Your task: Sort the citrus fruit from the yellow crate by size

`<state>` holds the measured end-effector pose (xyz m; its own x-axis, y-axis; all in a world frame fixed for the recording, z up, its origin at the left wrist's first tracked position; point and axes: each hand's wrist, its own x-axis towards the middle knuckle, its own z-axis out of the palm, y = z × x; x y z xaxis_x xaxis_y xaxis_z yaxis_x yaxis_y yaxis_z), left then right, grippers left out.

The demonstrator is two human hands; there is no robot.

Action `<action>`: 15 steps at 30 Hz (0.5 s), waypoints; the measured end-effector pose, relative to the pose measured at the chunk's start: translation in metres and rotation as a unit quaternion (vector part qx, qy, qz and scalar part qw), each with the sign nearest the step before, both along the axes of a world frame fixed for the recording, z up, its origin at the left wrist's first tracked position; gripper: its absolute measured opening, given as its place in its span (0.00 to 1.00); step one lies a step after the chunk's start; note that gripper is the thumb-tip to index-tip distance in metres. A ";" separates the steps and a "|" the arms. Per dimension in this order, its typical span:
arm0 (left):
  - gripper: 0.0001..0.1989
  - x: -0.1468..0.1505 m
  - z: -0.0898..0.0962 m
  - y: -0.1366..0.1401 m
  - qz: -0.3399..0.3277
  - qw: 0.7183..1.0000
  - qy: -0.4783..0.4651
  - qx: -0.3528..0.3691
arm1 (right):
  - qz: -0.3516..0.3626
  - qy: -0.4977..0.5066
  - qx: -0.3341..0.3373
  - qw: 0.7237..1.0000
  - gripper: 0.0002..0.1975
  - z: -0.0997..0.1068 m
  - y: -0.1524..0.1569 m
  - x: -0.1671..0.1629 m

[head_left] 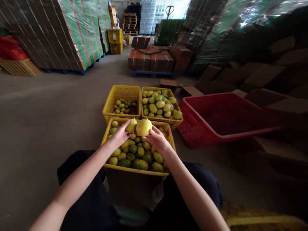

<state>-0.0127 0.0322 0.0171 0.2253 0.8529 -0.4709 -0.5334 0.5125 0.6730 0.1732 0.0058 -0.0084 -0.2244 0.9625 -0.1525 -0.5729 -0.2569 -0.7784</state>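
Note:
My left hand (122,134) is closed around a yellow lemon (132,125), its thumb along the near side. Beside it, my right hand (157,138) grips a larger, paler lemon (143,127) from the right. The two fruits are side by side, close together, above the near yellow crate (137,170). That crate holds many green and yellow lemons (141,151). Behind it on the left stands a yellow crate (108,106) with a low layer of small lemons (122,105). To the right of that, another yellow crate (143,90) is heaped with large lemons (160,104).
A red plastic basket (190,128) stands on the right, with cardboard boxes (255,77) piled behind it. Ahead, flat cartons (150,61) lie on a blue pallet (154,73). Tall wrapped stacks (81,35) rise at the left. Part of a yellow crate (262,219) shows at bottom right.

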 end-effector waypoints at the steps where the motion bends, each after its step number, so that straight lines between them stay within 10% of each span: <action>1: 0.09 0.000 0.001 0.000 -0.008 1.000 0.008 -0.001 | 0.000 0.005 -0.002 1.000 0.23 0.000 0.001 0.001; 15: 0.24 -0.002 -0.006 -0.012 -0.105 0.969 0.117 0.191 | -0.018 -0.145 0.035 0.989 0.29 0.012 -0.013 -0.013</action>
